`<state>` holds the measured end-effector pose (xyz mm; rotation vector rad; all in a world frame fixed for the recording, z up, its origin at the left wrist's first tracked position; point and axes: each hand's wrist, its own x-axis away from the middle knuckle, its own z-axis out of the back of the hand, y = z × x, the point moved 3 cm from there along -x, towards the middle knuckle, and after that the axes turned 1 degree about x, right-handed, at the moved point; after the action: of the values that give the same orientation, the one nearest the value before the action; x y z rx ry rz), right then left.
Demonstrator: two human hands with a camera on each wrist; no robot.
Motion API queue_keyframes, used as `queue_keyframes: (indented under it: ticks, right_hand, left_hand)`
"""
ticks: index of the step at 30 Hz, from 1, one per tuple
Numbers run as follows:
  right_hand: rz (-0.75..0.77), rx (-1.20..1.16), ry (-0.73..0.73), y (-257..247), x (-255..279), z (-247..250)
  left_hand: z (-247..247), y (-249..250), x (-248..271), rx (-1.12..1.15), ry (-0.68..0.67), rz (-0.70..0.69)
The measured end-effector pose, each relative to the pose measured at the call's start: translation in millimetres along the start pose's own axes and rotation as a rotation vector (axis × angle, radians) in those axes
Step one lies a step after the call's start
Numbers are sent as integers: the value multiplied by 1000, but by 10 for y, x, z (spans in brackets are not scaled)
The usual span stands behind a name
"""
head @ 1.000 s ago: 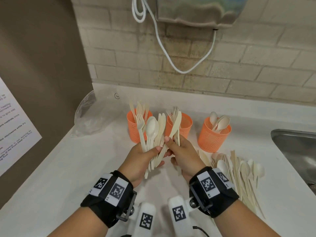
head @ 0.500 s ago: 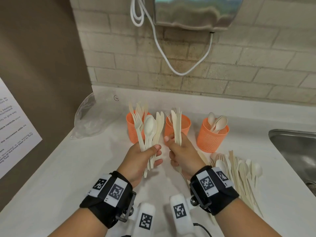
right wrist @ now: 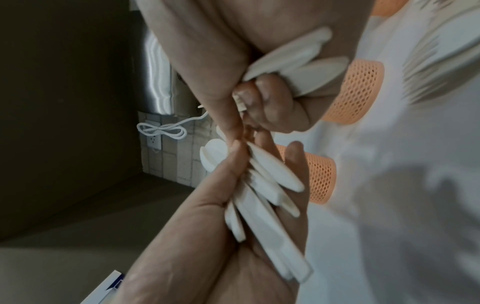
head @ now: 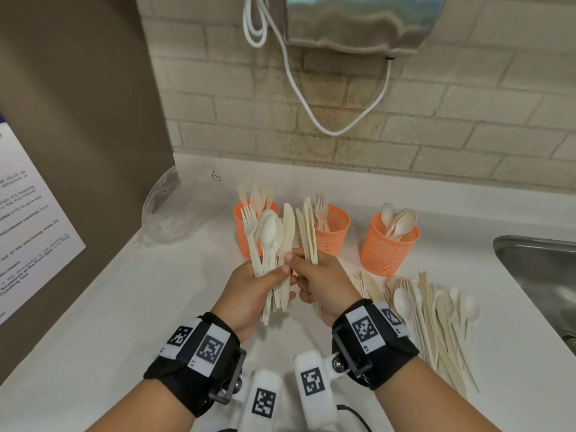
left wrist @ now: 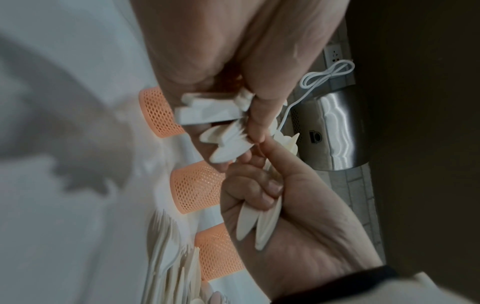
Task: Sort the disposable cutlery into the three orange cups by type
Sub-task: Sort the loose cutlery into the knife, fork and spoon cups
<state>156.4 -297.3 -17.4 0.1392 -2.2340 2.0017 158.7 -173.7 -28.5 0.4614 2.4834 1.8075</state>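
Over the white counter (head: 93,322), in front of the three orange cups, both hands work a mixed bundle.

- Left hand (head: 249,294): fingers and thumb curled round the mixed bundle (head: 271,244), which holds a fork, a spoon and knives standing upright and fanned.
- Right hand (head: 324,285): fingers curled round a few knives (head: 307,232), held upright just in front of the middle cup (head: 333,232). Its fingertips touch the left thumb.
- Left cup (head: 241,226) holds knives, by the look of the blades; the middle cup holds forks; the right cup (head: 386,247) holds spoons.
- Loose pile (head: 436,307) of unsorted cutlery lies on the counter to the right, short of the sink (head: 536,275).

Step in hand, as I judge it: drawing knives out of the left bundle into the right hand. To do it well, pinch one blade high, slide it along its length so the fork tines do not snag, and keep the left grip firm. Then carry the knives past the middle cup to the left one.

Views: the head camera alone shows cup contents and cutlery types. The left wrist camera shows the handle ends (left wrist: 215,115) stepped in the left palm, though blurred. The right wrist camera shows the knife handles poking below the right fist.
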Motion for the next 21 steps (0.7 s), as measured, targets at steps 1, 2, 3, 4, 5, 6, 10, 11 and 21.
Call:
queue_keyframes:
  ticks: [1,2,3,4,5,6,10,11,21]
  right_hand:
    - [8,19,7,-6,-3,-1]
    - [14,37,13,-20,1,-3]
    - [18,54,18,-27,1,-7]
    - [19,64,20,-31,-2,-8]
    - [18,74,21,-33,-1,-10]
    - [18,83,20,-37,0,-13]
    - [66,120,-23,-65,16,-15]
    - [80,108,-42,-85,35,-19]
    - [98,-40,112,-18,-5,101]
  left_hand:
    - [1,-1,7,7,1,3]
    - [-1,3,15,12,-1,7]
    - [-8,9,21,16,-6,9]
    - [-17,17,21,19,-14,11]
    - [-29,24,21,22,-24,13]
    - [-45,32,22,24,-39,15]
    - [-98,50,38,35,-71,21]
    - [-99,51,36,40,-62,18]
    - [-27,85,34,78,49,37]
